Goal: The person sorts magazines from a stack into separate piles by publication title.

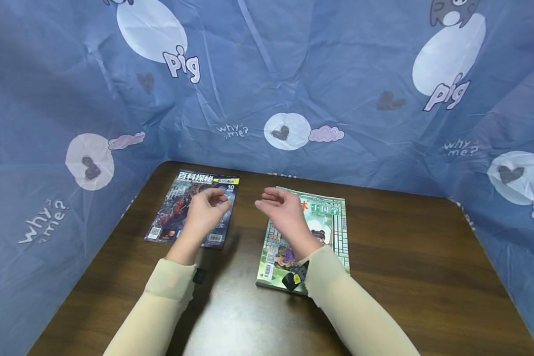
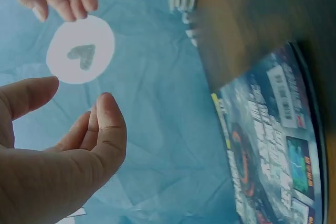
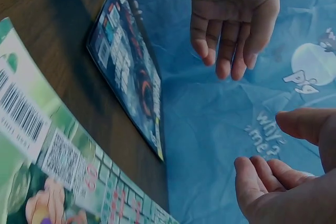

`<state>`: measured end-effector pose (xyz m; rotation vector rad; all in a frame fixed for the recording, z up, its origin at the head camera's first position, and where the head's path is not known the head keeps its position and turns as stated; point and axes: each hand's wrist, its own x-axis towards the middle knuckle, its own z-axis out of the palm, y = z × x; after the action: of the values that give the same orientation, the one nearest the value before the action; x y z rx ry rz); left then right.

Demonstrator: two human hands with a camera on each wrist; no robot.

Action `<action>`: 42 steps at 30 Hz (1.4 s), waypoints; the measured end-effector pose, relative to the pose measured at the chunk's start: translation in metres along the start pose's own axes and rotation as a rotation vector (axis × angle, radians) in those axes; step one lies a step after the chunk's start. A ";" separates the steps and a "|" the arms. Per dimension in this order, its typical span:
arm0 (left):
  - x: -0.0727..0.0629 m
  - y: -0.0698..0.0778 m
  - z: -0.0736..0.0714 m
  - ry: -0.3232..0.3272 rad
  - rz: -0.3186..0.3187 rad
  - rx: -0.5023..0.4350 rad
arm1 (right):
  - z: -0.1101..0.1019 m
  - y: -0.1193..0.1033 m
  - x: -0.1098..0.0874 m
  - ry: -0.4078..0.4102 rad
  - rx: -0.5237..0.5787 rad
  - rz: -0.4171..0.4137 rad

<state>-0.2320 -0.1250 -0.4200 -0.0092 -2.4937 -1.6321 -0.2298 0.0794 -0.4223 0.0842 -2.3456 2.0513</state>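
Over the dark magazine [image 1: 169,207] on the left, the left hand [image 1: 206,211] hovers with its fingers loosely bent and nothing in it. The right hand [image 1: 286,211] is raised above the green magazine [image 1: 338,232], its palm side toward the left hand and its fingers also relaxed. A gap separates the two hands. In the left wrist view, thumb and fingers of the left hand [image 2: 68,150] stand apart with air between them. The right wrist view shows the same for the right hand [image 3: 289,166]. Both magazines lie flat, covers up.
A brown wooden table [image 1: 405,257] carries both magazines, with a strip of wood between them. Blue printed fabric [image 1: 356,59] hangs behind and along both sides of the table. Dark devices are strapped at both wrists, including a black camera [image 1: 292,281] on the right.
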 end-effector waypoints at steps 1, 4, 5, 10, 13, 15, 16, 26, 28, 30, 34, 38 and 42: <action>-0.001 0.002 0.000 -0.001 0.005 -0.006 | -0.004 0.000 -0.002 -0.001 0.002 0.007; -0.005 0.007 0.001 -0.004 0.014 -0.012 | -0.016 0.000 -0.009 -0.002 0.008 0.031; -0.007 0.008 0.001 -0.007 0.016 -0.016 | -0.019 0.000 -0.011 -0.002 0.014 0.035; -0.013 0.014 0.005 -0.020 0.018 -0.044 | -0.039 0.003 -0.019 0.018 0.042 0.025; -0.017 0.016 0.009 -0.032 0.032 -0.048 | -0.051 0.003 -0.024 0.045 0.049 0.023; -0.020 0.018 0.011 -0.039 0.039 -0.043 | -0.059 0.003 -0.028 0.062 0.048 0.036; -0.021 0.019 0.012 -0.040 0.042 -0.036 | -0.062 0.003 -0.030 0.067 0.048 0.041; -0.033 0.028 0.021 -0.060 0.076 -0.053 | -0.092 0.010 -0.050 0.110 0.024 0.046; -0.035 0.028 0.024 -0.065 0.083 -0.059 | -0.098 0.012 -0.053 0.129 0.019 0.055; -0.037 0.028 0.028 -0.073 0.085 -0.058 | -0.105 0.015 -0.056 0.150 0.022 0.060; -0.042 0.026 0.036 -0.086 0.086 -0.065 | -0.118 0.020 -0.061 0.182 -0.004 0.067; -0.046 0.028 0.042 -0.096 0.076 -0.082 | -0.130 0.025 -0.068 0.200 -0.052 0.099; -0.047 0.030 0.047 -0.113 0.062 -0.086 | -0.141 0.031 -0.077 0.217 -0.094 0.137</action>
<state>-0.1890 -0.0668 -0.4176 -0.1920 -2.4739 -1.7589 -0.1576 0.2246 -0.4378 -0.2930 -2.3654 1.8900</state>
